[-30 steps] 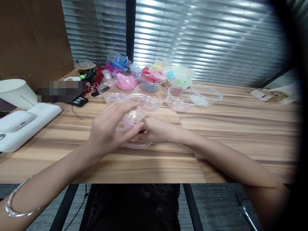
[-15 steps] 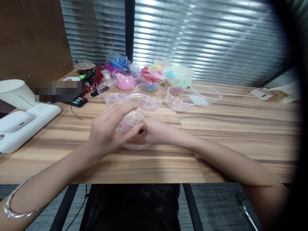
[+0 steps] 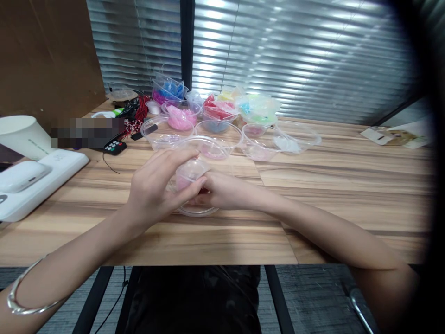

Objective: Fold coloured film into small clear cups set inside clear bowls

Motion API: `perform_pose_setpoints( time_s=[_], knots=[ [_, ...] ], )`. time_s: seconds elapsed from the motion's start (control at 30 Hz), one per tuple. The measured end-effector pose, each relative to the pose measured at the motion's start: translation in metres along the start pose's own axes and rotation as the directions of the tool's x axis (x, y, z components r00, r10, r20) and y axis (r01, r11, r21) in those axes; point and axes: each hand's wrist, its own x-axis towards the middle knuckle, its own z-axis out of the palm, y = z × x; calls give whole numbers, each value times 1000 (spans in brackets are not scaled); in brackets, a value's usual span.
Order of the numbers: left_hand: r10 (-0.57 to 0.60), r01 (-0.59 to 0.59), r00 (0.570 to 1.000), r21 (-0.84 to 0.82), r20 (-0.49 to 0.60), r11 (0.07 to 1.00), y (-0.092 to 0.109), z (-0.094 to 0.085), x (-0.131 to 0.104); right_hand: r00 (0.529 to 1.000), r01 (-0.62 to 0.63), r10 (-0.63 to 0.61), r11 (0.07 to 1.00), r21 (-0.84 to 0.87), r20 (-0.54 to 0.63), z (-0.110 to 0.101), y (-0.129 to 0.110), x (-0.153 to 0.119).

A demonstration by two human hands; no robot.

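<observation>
Near the front middle of the table, my left hand (image 3: pixel 151 178) is closed around a small clear plastic cup (image 3: pixel 190 171) with a pinkish tint. The cup is tilted, and my left thumb lies across its near side. My right hand (image 3: pixel 224 189) meets the left one at the cup's right side. Its fingers are curled and partly hidden behind my left thumb, so what they pinch does not show. Beneath both hands, a larger clear round container (image 3: pixel 200 214) rests on the wood, its near rim visible.
Behind the hands stand several clear tubs, one a clear bowl (image 3: pixel 260 150), plus pink beads (image 3: pixel 181 119), a red packet (image 3: pixel 219 109) and blue packets (image 3: pixel 172 89). At left are a white power bank (image 3: pixel 45 185), a paper cup (image 3: pixel 26 134) and a small remote (image 3: pixel 115 147).
The small clear cup has turned slightly between my hands, and its ridged surface shows more. My right fingers have shifted a little lower; both arms stay in place.
</observation>
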Motion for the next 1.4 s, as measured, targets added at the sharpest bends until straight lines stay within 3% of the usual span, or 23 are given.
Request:
perform_pose_setpoints(
  time_s=[0.27, 0.73, 0.8, 0.87, 0.97, 1.03, 1.1, 1.2, 1.4],
  knots=[
    [-7, 7, 1000, -10, -1, 1000, 0, 0, 0, 983, 96, -117, 984, -147, -142, 6, -1, -2],
    [-60, 63, 998, -73, 30, 995, -3, 2, 0, 997, 75, -71, 973, -220, 30, -8, -3, -3],
    [-91, 95, 995, -90, 48, 991, -3, 2, 0, 997, 46, -62, 967, -250, -55, -13, -4, -6],
    [-150, 159, 985, -125, 80, 979, -4, 3, -1, 974, -21, -55, 942, -335, -218, -20, -6, -9],
    [-240, 265, 960, -201, 140, 943, -5, 6, -3, 885, -93, -120, 901, -423, -450, -35, -10, -14],
    [-272, 316, 943, -262, 191, 912, -6, 8, -5, 840, -38, -201, 904, -426, -503, -43, -16, -18],
    [-285, 355, 927, -327, 242, 876, -6, 10, -5, 828, 72, -286, 907, -415, -483, -46, -22, -22],
    [-276, 384, 914, -412, 298, 827, -5, 11, -5, 856, 174, -344, 895, -411, -386, -44, -30, -24],
    [-255, 387, 911, -460, 324, 799, -5, 12, -6, 911, 163, -267, 933, -321, -315, -40, -37, -26]
  ],
)
